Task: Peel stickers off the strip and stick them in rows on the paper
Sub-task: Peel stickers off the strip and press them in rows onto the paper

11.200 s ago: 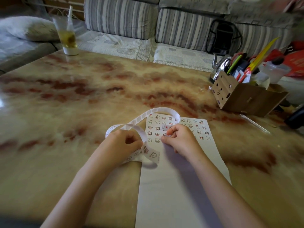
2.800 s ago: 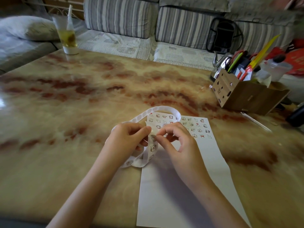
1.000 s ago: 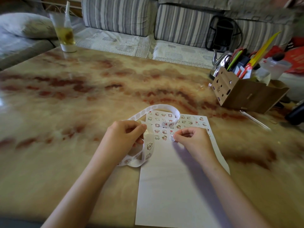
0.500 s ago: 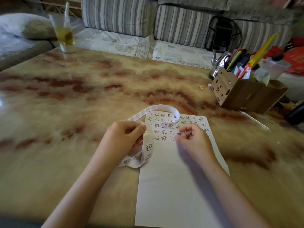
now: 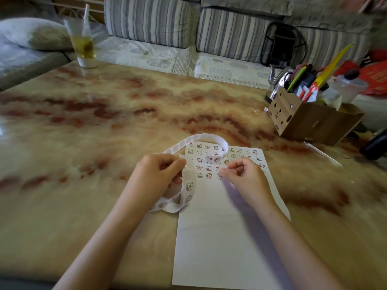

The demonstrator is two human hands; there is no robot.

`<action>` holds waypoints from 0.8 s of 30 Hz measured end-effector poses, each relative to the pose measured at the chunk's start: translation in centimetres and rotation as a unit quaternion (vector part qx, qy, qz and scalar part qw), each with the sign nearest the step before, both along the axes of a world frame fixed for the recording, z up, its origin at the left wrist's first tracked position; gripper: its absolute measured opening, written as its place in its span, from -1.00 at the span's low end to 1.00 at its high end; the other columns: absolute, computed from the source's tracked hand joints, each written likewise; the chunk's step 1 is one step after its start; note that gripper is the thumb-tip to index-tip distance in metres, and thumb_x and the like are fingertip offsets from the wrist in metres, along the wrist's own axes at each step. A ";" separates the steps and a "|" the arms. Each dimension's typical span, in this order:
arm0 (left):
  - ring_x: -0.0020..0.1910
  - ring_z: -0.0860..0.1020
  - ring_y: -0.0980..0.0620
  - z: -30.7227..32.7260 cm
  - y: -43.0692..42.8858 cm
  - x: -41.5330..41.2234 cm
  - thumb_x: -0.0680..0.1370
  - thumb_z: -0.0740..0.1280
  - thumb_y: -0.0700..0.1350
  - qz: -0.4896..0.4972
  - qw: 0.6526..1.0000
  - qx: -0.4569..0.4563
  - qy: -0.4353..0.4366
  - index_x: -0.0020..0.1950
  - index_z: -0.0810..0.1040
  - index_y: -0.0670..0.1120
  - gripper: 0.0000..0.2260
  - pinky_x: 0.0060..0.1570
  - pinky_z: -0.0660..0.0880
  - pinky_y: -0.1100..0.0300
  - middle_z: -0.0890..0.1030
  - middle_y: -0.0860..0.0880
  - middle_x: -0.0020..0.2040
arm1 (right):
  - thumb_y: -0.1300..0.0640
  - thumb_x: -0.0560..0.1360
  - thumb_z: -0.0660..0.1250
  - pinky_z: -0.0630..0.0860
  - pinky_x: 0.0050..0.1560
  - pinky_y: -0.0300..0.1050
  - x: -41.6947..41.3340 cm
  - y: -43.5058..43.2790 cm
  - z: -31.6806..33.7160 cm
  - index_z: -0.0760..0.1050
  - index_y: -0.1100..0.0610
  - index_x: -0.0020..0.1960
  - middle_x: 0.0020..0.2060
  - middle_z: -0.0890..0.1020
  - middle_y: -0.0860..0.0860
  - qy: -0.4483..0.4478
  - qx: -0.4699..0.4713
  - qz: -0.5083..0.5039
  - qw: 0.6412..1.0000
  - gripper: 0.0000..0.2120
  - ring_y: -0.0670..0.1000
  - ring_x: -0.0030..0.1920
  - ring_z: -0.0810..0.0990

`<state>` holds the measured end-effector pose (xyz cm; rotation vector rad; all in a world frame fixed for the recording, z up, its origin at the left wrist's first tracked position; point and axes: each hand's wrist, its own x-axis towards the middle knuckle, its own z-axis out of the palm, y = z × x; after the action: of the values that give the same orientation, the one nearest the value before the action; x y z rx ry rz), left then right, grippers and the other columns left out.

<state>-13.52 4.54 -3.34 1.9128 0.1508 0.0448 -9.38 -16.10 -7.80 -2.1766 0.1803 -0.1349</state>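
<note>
Two hands worked near the front edge of a marbled table point(image 5: 104, 122). At far left we saw a cup point(image 5: 83, 47) of yellow drink with a straw, standing at the table's far edge.

The left hand point(image 5: 159, 176) pinched the strip point(image 5: 201, 135) between thumb and forefinger, and the other fingers curled behind it. From that grip the strip ran two ways. One part arched away over the table, showing blank circles, and came down on the far left corner of the paper point(image 5: 219, 248). The other part hung in a loop just beside the paper's left edge and carried cartoon stickers point(image 5: 189, 185).

The paper lay flat on the table, its long side running away from us. Rows of small stickers covered its far end, and the near part was plain white.

The right hand point(image 5: 245, 181) sat over the nearest row with its fingers loosely curled. Its thumb tip pointed left, close to the last sticker there, and we could see nothing held in it.

At far right a brown box point(image 5: 310, 124) full of pens stood well apart from the paper. A striped sofa point(image 5: 150, 19) ran behind the table.
</note>
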 end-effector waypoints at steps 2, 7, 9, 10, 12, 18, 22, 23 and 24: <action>-0.45 0.53 0.18 0.0 0.0 0.0 0.54 0.33 -0.09 -0.001 1.000 0.002 -0.002 -0.26 0.66 -0.10 -0.78 -0.33 0.50 0.29 0.65 -0.03 -0.38 | -0.04 0.35 0.50 0.38 -0.24 -0.15 -0.1 0.4 0.2 0.49 0.00 -0.12 -0.31 0.54 -0.11 0.006 -0.030 -0.001 1.000 -0.76 -0.11 -0.30 0.50; -0.49 0.51 0.18 0.1 0.0 0.0 0.55 0.33 -0.10 -0.003 1.000 -0.011 0.003 -0.26 0.66 -0.10 -0.78 -0.42 0.47 0.37 0.63 0.01 -0.42 | 0.07 0.44 0.40 0.40 -0.19 -0.12 -0.1 0.3 0.1 0.48 0.00 -0.11 -0.31 0.52 -0.12 -0.004 -0.058 -0.016 0.998 -0.90 -0.03 -0.21 0.53; -0.48 0.51 0.18 0.1 0.0 0.0 0.55 0.33 -0.09 -0.004 1.000 -0.013 0.002 -0.26 0.66 -0.10 -0.78 -0.42 0.47 0.37 0.64 0.00 -0.41 | 0.02 0.41 0.45 0.40 -0.21 -0.12 -0.1 0.3 0.1 0.48 0.00 -0.11 -0.30 0.54 -0.11 -0.007 -0.036 -0.011 0.999 -0.84 -0.05 -0.24 0.53; -0.48 0.52 0.17 0.1 0.0 0.0 0.55 0.33 -0.09 -0.004 1.000 -0.014 0.002 -0.25 0.66 -0.10 -0.78 -0.43 0.47 0.37 0.64 0.00 -0.41 | -0.02 0.38 0.48 0.40 -0.22 -0.14 -0.2 0.4 0.1 0.48 0.00 -0.11 -0.30 0.54 -0.11 -0.003 -0.033 -0.009 0.999 -0.79 -0.07 -0.26 0.52; -0.47 0.52 0.15 0.3 -0.1 0.0 0.55 0.32 -0.09 -0.005 1.000 -0.021 0.003 -0.26 0.66 -0.11 -0.77 -0.44 0.47 0.38 0.64 0.01 -0.42 | -0.02 0.38 0.47 0.39 -0.21 -0.14 -0.2 0.5 0.1 0.48 0.00 -0.10 -0.29 0.54 -0.11 0.010 -0.055 -0.002 0.998 -0.79 -0.09 -0.24 0.53; -0.48 0.48 0.10 0.6 -0.1 -0.2 0.56 0.31 -0.09 -0.003 0.999 -0.039 -0.001 -0.25 0.65 -0.12 -0.76 -0.45 0.44 0.36 0.61 0.02 -0.45 | 0.12 0.48 0.38 0.47 -0.11 -0.18 -0.8 0.8 1.0 0.54 0.00 -0.15 -0.22 0.61 -0.14 -0.038 0.067 0.023 0.997 -0.95 -0.06 -0.18 0.55; -0.50 0.46 0.10 0.7 -0.2 -0.1 0.57 0.30 -0.07 0.005 0.998 -0.057 -0.006 -0.26 0.63 -0.13 -0.75 -0.44 0.42 0.34 0.59 0.03 -0.47 | 0.10 0.48 0.40 0.46 -0.12 -0.38 -3.3 2.9 3.3 0.60 0.07 -0.12 -0.20 0.67 -0.11 -0.107 0.149 0.097 0.978 -0.95 -0.15 -0.15 0.59; -0.51 0.46 0.12 0.7 -0.2 -0.1 0.57 0.30 -0.07 0.007 0.998 -0.061 -0.009 -0.27 0.62 -0.11 -0.75 -0.44 0.42 0.35 0.58 0.04 -0.48 | 0.12 0.47 0.42 0.51 -0.07 -0.34 -3.9 3.4 3.7 0.61 0.08 -0.11 -0.19 0.68 -0.08 -0.096 0.171 0.124 0.973 -0.96 -0.14 -0.13 0.62; -0.52 0.45 0.13 0.7 -0.2 -0.1 0.57 0.30 -0.07 0.009 0.998 -0.065 -0.012 -0.27 0.62 -0.10 -0.75 -0.44 0.42 0.36 0.57 0.05 -0.49 | 0.14 0.45 0.43 0.55 -0.03 -0.26 -4.3 3.8 4.1 0.61 0.09 -0.10 -0.17 0.69 -0.06 -0.084 0.191 0.146 0.967 -0.95 -0.11 -0.11 0.63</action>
<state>-13.63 4.30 -2.66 1.7808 0.1503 0.0680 -13.72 -12.35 -3.75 -1.7728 -0.1987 -0.1052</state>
